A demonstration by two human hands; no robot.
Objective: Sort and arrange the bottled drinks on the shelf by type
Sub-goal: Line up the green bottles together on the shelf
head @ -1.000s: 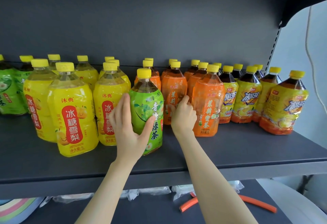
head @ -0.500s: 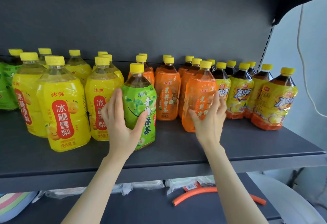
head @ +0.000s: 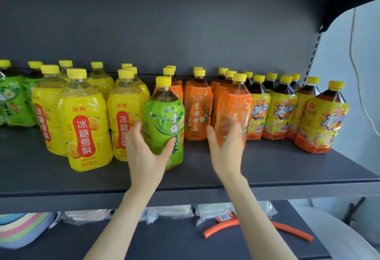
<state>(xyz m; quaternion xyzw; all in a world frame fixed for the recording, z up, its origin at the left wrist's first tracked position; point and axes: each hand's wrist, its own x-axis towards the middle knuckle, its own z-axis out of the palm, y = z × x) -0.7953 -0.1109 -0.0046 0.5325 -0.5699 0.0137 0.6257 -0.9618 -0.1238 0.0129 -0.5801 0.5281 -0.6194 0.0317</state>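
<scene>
gripping the green-label bottle (head: 163, 124) low on its body, the left hand (head: 148, 157) has fingers wrapped round the left side and the thumb pressed on the front of the label. this bottle is at the front of the shelf (head: 267, 167), between the yellow-label bottles (head: 84, 126) on its left and the orange-label bottles (head: 198, 111) on its right, just beside both groups. the right hand (head: 226, 150) is raised against the front orange-label bottle (head: 236, 103), with the thumb set apart to the left. its fingers are motion-blurred, so it cannot be told whether they grasp the bottle or merely lie on it. more green-label bottles (head: 12, 103) stand at the far left, well apart from the held one. dark tea bottles with yellow labels (head: 322, 120) occupy the right end. on the lower shelf lie an orange tube (head: 222, 227) and plastic-wrapped packets (head: 174, 212).
</scene>
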